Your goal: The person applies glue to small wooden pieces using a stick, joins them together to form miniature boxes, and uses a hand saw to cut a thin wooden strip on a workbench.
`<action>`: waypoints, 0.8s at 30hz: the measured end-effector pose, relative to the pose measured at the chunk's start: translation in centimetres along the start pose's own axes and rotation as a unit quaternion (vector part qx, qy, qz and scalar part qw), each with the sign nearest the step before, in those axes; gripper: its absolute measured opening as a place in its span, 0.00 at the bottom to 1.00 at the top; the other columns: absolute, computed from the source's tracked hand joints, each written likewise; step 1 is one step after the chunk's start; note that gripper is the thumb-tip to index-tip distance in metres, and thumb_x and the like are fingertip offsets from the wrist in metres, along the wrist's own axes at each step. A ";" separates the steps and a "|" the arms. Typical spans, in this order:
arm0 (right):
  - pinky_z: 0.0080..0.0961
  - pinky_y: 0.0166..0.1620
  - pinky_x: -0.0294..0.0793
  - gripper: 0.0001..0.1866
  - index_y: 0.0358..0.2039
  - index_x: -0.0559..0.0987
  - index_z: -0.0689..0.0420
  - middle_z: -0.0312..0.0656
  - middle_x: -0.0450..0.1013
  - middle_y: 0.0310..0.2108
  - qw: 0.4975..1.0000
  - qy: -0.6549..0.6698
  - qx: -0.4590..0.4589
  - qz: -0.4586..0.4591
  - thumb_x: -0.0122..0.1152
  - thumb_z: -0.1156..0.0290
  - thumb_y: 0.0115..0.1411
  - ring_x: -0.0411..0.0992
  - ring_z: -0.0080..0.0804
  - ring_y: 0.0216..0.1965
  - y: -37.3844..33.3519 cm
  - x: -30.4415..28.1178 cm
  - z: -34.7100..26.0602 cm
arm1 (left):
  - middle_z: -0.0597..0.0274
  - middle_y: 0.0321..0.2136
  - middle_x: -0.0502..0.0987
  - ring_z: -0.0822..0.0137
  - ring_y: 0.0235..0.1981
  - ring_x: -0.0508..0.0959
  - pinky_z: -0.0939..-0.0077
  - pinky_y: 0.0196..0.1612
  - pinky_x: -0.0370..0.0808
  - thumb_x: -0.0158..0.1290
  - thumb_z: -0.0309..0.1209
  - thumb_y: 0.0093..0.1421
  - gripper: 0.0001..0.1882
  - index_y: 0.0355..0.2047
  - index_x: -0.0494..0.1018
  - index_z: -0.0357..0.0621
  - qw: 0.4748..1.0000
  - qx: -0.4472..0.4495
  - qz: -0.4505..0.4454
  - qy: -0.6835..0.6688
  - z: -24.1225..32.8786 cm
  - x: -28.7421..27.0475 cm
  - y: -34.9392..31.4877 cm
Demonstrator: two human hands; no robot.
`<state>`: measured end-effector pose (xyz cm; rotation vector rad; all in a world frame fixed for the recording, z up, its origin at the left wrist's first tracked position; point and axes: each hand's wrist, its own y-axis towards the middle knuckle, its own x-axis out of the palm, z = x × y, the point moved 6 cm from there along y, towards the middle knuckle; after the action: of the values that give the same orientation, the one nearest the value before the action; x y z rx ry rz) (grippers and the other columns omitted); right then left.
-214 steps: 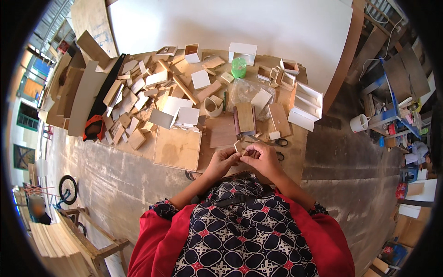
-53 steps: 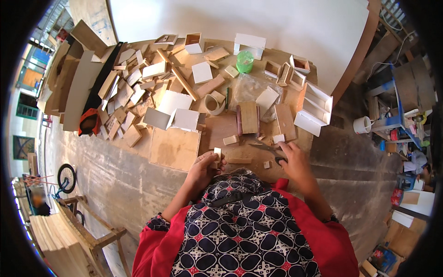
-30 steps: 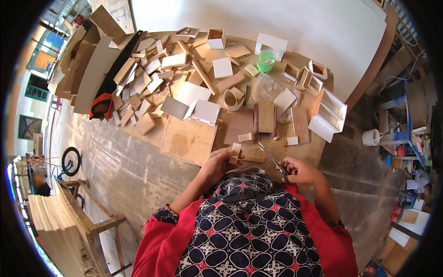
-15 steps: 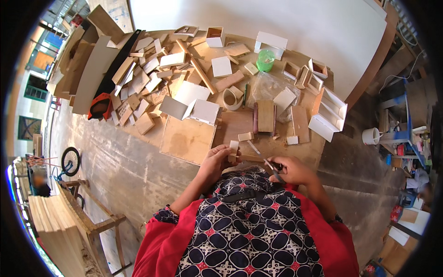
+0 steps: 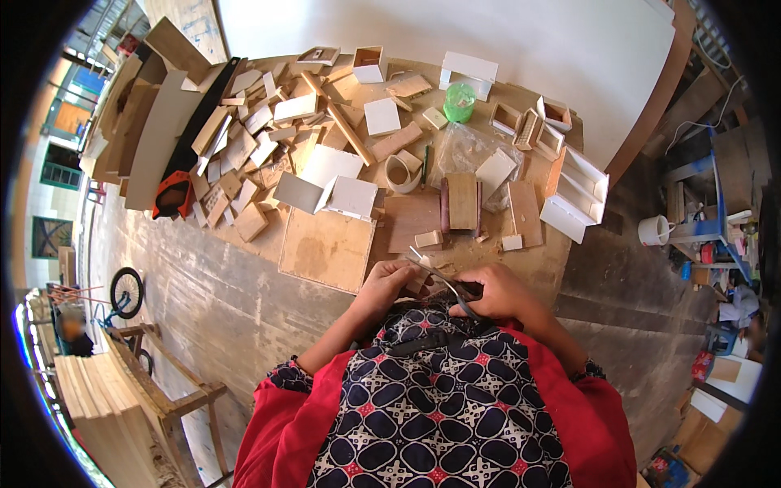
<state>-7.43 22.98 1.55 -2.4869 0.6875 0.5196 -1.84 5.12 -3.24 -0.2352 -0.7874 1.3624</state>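
Observation:
My right hand [image 5: 498, 291] grips a pair of scissors [image 5: 446, 281] with dark handles, blades pointing up and left. Pinched in my left hand [image 5: 386, 289] is a small pale piece [image 5: 420, 281], partly covered by my fingers; its kind I cannot make out. The scissor blades cross right beside this piece, close to my left fingertips. Whether they touch it is unclear. Just beyond the blades a small wooden block [image 5: 429, 238] lies at the near part of the table [image 5: 533, 264].
Wood offcuts [image 5: 240, 150] heap at the left, beside a handsaw with an orange handle [image 5: 173, 195]. A tape roll [image 5: 400, 173], green cup [image 5: 460, 102], wood-topped block [image 5: 464, 201] and white compartment box [image 5: 576, 191] stand on the table. A wooden rack [image 5: 175, 398] stands lower left.
My right hand has moved left and slightly up, bringing the scissors from apart to beside the small piece in my left hand. The left hand stays nearly in place.

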 end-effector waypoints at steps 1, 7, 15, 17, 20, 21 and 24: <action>0.31 0.31 0.70 0.25 0.37 0.80 0.57 0.47 0.71 0.20 1.000 -0.003 -0.009 0.018 0.72 0.53 0.42 0.70 0.41 0.23 0.1 0.0 -0.2 | 0.56 0.33 0.80 0.67 0.32 0.79 0.76 0.39 0.77 0.45 0.31 0.64 0.14 0.40 0.74 0.32 1.000 0.010 0.004 0.001 0.2 0.1 0.0; 0.37 0.34 0.73 0.24 0.36 0.81 0.53 0.51 0.74 0.24 0.997 -0.008 -0.011 0.072 0.71 0.53 0.41 0.74 0.50 0.28 0.5 0.3 0.0 | 0.59 0.34 0.79 0.72 0.32 0.76 0.78 0.37 0.74 0.45 0.33 0.64 0.14 0.39 0.74 0.34 0.999 0.029 0.010 -0.011 1.5 0.8 0.0; 0.37 0.36 0.74 0.25 0.40 0.81 0.52 0.50 0.75 0.26 0.996 -0.021 -0.034 0.082 0.72 0.54 0.41 0.75 0.50 0.30 0.6 -0.3 -1.2 | 0.68 0.26 0.74 0.78 0.26 0.70 0.81 0.32 0.68 0.45 0.33 0.64 0.13 0.34 0.74 0.36 0.997 0.075 0.019 0.013 1.0 0.4 0.4; 0.37 0.38 0.73 0.28 0.41 0.80 0.53 0.50 0.76 0.29 0.993 -0.006 -0.063 0.099 0.73 0.52 0.40 0.75 0.49 0.33 0.6 -0.2 -1.4 | 0.69 0.25 0.72 0.79 0.25 0.68 0.82 0.31 0.67 0.45 0.33 0.64 0.13 0.34 0.74 0.36 0.993 0.106 0.014 0.052 1.2 0.3 0.4; 0.37 0.40 0.73 0.33 0.43 0.79 0.55 0.51 0.76 0.33 0.988 -0.009 -0.086 0.126 0.74 0.49 0.39 0.75 0.49 0.37 0.5 -0.3 -1.8 | 0.70 0.24 0.71 0.79 0.25 0.68 0.83 0.30 0.66 0.44 0.34 0.65 0.13 0.36 0.73 0.36 0.985 0.142 0.008 0.098 1.8 0.9 0.2; 0.37 0.41 0.73 0.34 0.44 0.79 0.56 0.51 0.76 0.35 0.987 -0.014 -0.090 0.135 0.74 0.49 0.38 0.74 0.49 0.38 0.5 -0.3 -1.9 | 0.70 0.24 0.71 0.79 0.25 0.67 0.83 0.29 0.66 0.44 0.34 0.65 0.13 0.36 0.73 0.36 0.985 0.140 0.008 0.095 1.8 1.0 0.2; 0.37 0.43 0.72 0.36 0.44 0.79 0.57 0.52 0.75 0.36 0.987 0.031 -0.090 0.129 0.75 0.48 0.37 0.74 0.49 0.40 0.5 0.2 -1.6 | 0.71 0.24 0.70 0.80 0.25 0.67 0.84 0.28 0.66 0.44 0.34 0.65 0.13 0.37 0.73 0.36 0.986 0.139 0.002 0.089 1.7 1.3 -0.1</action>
<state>-7.20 21.57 2.56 -2.6048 1.0380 0.6250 -2.79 5.79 -1.45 -0.1367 -0.4423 1.4148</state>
